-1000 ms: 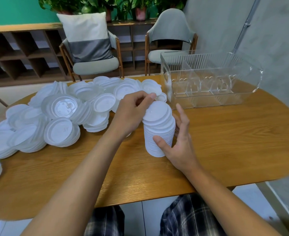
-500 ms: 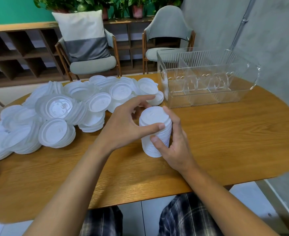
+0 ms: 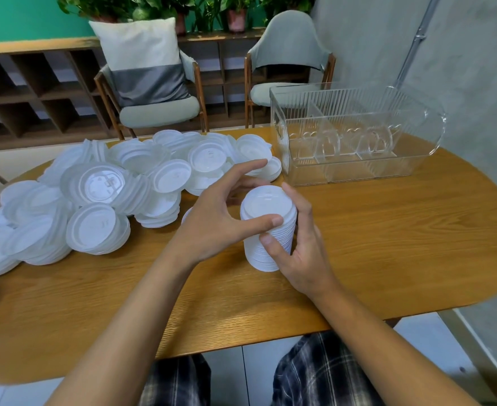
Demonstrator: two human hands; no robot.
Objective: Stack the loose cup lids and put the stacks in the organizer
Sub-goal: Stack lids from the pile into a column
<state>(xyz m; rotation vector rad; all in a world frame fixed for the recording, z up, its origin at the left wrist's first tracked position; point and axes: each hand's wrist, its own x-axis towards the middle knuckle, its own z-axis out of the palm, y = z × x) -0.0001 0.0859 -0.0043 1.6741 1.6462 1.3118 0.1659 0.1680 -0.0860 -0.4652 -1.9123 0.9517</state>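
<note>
Askew a second ago, the lid stack (image 3: 267,202) is now squared and gripped within curled fingers of the right hand (image 3: 303,259); the left hand (image 3: 212,224) is spread, thumb touching it.

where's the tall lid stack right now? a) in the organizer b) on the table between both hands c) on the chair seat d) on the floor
B: the stack stands on the table, with the right hand wrapped round it and the left hand touching it with its thumb.
</note>
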